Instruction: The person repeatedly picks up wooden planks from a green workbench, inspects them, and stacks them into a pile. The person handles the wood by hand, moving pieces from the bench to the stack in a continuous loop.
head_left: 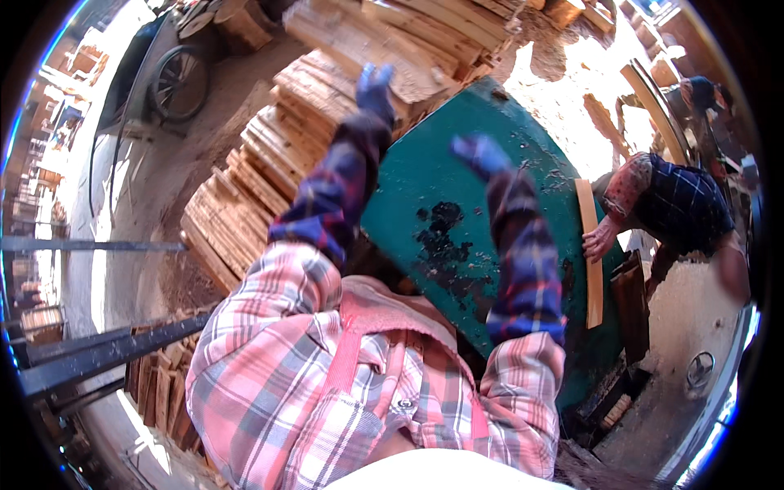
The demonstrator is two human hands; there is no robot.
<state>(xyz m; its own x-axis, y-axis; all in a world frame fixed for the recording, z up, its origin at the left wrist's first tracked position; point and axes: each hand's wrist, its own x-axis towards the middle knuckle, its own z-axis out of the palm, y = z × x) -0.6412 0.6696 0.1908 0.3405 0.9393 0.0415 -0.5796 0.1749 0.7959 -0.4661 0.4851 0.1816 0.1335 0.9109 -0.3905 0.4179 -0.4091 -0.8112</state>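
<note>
My left hand (376, 91), in a blue glove, reaches forward over the stacked wooden boards, its fingers stretched out. A pale board (351, 41), smeared by motion, lies right at that hand; whether they touch I cannot tell. Over the far part of a green metal tabletop (416, 175) hovers my right hand (483, 155), also gloved in blue. It is somewhat blurred, with fingers extended and nothing visible in them. Dark plaid sleeve covers run along both my forearms. A narrow wooden strip (590, 261) lies at the table's right edge, under another person's hand (602, 238).
Stacks of boards (233, 216) line the table's left side, with more boards (441, 33) beyond it. The other person (678, 204) bends over at the right. A wheeled cart (178, 86) stands far left. Dark metal bars (114, 351) jut in at lower left.
</note>
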